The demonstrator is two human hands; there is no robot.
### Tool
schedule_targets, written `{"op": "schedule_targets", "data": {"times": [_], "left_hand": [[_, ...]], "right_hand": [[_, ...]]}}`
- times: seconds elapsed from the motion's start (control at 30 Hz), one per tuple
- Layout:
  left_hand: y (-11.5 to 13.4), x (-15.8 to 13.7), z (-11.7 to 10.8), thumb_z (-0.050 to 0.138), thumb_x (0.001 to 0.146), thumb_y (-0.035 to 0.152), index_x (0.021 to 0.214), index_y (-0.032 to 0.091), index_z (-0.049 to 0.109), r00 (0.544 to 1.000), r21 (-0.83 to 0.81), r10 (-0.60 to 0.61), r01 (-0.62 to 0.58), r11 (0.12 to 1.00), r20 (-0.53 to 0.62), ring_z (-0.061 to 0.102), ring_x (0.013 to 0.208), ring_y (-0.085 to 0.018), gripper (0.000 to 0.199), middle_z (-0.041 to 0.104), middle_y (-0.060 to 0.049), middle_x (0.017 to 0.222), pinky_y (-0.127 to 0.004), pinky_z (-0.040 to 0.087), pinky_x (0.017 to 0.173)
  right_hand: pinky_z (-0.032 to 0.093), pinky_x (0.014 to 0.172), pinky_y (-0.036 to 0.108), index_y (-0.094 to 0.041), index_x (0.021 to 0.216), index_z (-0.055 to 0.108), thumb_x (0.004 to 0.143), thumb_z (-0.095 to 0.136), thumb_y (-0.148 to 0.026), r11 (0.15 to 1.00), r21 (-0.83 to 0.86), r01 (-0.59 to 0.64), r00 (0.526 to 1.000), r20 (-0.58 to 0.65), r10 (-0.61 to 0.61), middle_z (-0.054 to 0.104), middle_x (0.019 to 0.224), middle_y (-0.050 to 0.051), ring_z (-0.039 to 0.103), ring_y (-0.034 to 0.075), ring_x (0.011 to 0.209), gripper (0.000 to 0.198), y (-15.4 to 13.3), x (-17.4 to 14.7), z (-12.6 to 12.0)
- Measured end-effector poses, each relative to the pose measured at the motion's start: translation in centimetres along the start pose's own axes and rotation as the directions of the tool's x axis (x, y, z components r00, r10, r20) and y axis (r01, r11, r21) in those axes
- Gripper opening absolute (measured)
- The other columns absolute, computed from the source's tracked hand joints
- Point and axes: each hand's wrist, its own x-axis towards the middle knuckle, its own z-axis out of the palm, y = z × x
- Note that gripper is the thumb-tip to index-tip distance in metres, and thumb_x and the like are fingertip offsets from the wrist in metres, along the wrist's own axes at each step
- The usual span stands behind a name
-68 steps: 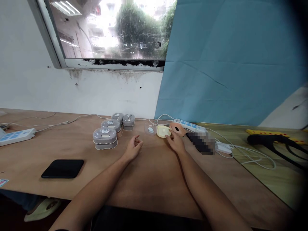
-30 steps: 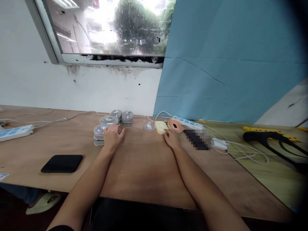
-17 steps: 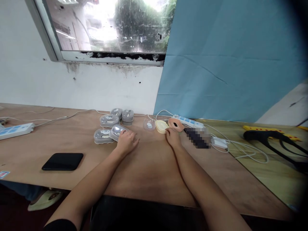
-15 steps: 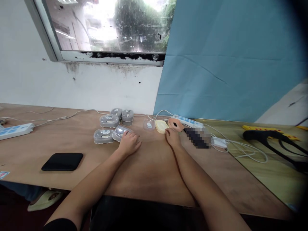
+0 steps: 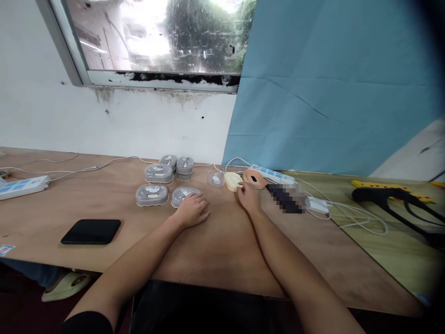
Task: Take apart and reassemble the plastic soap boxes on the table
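At the middle of the table my left hand is closed over the near right end of a grey oval container with a clear lid. That container lies flat, partly covered by my fingers. To its left is a matching container, and several more, such as one further back, stand behind. My right hand pinches the near right edge of a stack of thin, pale yellow, rounded pieces. Beside the stack are a clear lid-like piece and an orange piece with a dark oval opening.
A black phone lies at the left. Power strips sit at the far left and behind the orange piece. White cables and a white adapter lie at right, near a black-handled tool. A person's shoe shows below.
The container under my left hand was tilted against its left neighbour; it has shifted right and lies flat, apart from it. My right hand stays at the yellow stack.
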Motion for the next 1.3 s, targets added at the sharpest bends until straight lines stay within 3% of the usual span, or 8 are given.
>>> {"op": "schedule_targets", "data": {"times": [0.13,0.23,0.4,0.53,0.7,0.9,1.13,1.3], "left_hand": [[0.9,0.2,0.2,0.051,0.085,0.041,0.124,0.020,0.054,0.994,-0.052,0.106,-0.106,0.993,0.010,0.042,0.130,-0.027,0.045,0.055,-0.011,0.131,-0.043,0.033,0.107],[1.1,0.3,-0.2,0.052,0.085,0.043,0.129,0.020,0.050,0.996,-0.067,0.070,-0.074,0.995,-0.059,0.035,0.135,-0.026,0.050,0.046,-0.010,0.141,-0.044,0.027,0.111],[-0.6,0.0,-0.9,0.052,0.085,0.042,0.125,0.022,0.054,0.968,-0.054,-0.170,0.162,0.985,-0.186,0.034,0.135,-0.027,0.045,0.049,-0.010,0.138,-0.049,0.022,0.112],[-1.9,-0.3,-0.7,0.051,0.086,0.044,0.126,0.020,0.053,0.938,-0.073,-0.290,0.281,0.957,-0.191,0.035,0.135,-0.028,0.047,0.050,-0.011,0.137,-0.050,0.025,0.110],[-2.1,-0.3,-0.1,0.048,0.088,0.045,0.127,0.021,0.052,0.938,-0.074,-0.303,0.295,0.953,-0.168,0.036,0.134,-0.027,0.046,0.050,-0.010,0.137,-0.049,0.025,0.110],[-2.3,-0.4,0.2,0.046,0.087,0.054,0.127,0.018,0.052,0.911,-0.066,-0.397,0.392,0.918,-0.116,0.037,0.132,-0.031,0.054,0.049,-0.015,0.137,-0.053,0.028,0.107],[-2.2,-0.3,0.3,0.043,0.088,0.055,0.123,0.020,0.055,0.916,-0.062,-0.386,0.382,0.922,-0.110,0.041,0.129,-0.031,0.051,0.053,-0.013,0.132,-0.049,0.034,0.104],[-2.3,-0.3,0.1,0.042,0.087,0.058,0.122,0.020,0.056,0.916,-0.053,-0.386,0.383,0.922,-0.106,0.044,0.126,-0.030,0.053,0.053,-0.013,0.132,-0.046,0.038,0.100]], "right_hand": [[0.045,0.080,0.031,-0.016,0.106,0.064,0.084,0.044,-0.025,0.996,0.010,0.088,0.996,0.018,-0.089,0.069,0.094,0.009,0.062,0.021,0.086,0.031,-1.0,-0.2,0.3],[0.046,0.083,0.031,-0.015,0.111,0.063,0.083,0.046,-0.023,0.996,0.005,0.085,0.995,0.061,-0.085,0.069,0.097,0.010,0.062,0.021,0.089,0.034,-0.8,-0.2,0.7],[0.045,0.087,0.032,-0.014,0.109,0.065,0.086,0.046,-0.024,0.997,-0.014,0.072,0.992,0.109,-0.070,0.069,0.105,0.011,0.062,0.022,0.098,0.032,0.1,0.1,0.9],[0.045,0.088,0.033,-0.017,0.106,0.067,0.087,0.046,-0.025,0.996,-0.014,0.083,0.988,0.133,-0.081,0.069,0.106,0.010,0.062,0.022,0.099,0.029,0.0,0.1,0.8],[0.045,0.089,0.032,-0.018,0.111,0.066,0.088,0.047,-0.025,0.997,-0.002,0.080,0.986,0.149,-0.079,0.068,0.110,0.009,0.062,0.021,0.101,0.031,-0.5,-0.1,0.6],[0.046,0.085,0.033,-0.018,0.108,0.067,0.089,0.045,-0.027,0.999,-0.029,0.034,0.991,0.134,-0.030,0.069,0.107,0.010,0.063,0.023,0.098,0.031,-0.6,-0.1,0.6],[0.045,0.086,0.031,-0.018,0.109,0.066,0.088,0.045,-0.026,0.998,-0.017,0.067,0.990,0.126,-0.065,0.070,0.107,0.009,0.063,0.022,0.098,0.030,-0.6,0.1,0.9],[0.046,0.079,0.030,-0.019,0.118,0.061,0.089,0.046,-0.032,0.999,0.009,0.049,0.996,0.072,-0.050,0.072,0.094,0.008,0.065,0.022,0.088,0.036,-1.5,-0.4,0.4]]}}
